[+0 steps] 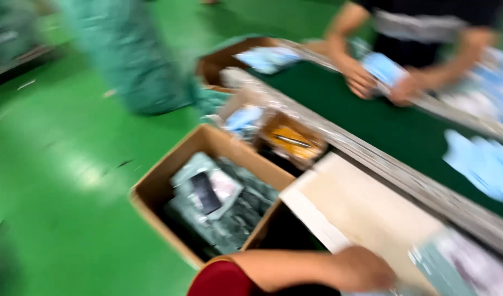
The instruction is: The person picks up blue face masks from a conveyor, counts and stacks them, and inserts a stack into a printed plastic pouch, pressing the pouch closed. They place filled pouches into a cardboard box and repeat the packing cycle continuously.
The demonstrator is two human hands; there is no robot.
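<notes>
The head view was badly blurred by motion. Along the bottom edge one bare forearm with a red sleeve reached in from the left, and its hand (361, 268) lay curled, fingers down, on a pale board (366, 211) that sat beside the conveyor. Which of the wearer's hands it was could not be told from the picture, and the other hand was out of view. The fingertips met the edge of a clear packet (459, 268) with greenish-white contents at the lower right corner; whether the hand was gripping it or only resting against it could not be told.

Left of the board, on the green floor (70, 164), stood an open cardboard box (153, 186) filled with grey-green wrapped packs, one dark flat piece lying on top. Behind it a smaller carton (292, 142) held something yellow, and farther back another brown box (216, 63) stood by the belt's end. A metal rail (383, 164) ran diagonally between the boxes and the dark green belt (383, 123).

Across the belt a co-worker in a dark top held a light blue mask (384, 68) between both hands. More light blue pieces (484, 161) lay on the belt at the right. A large teal wrapped bundle (131, 55) stood on the floor at the upper left.
</notes>
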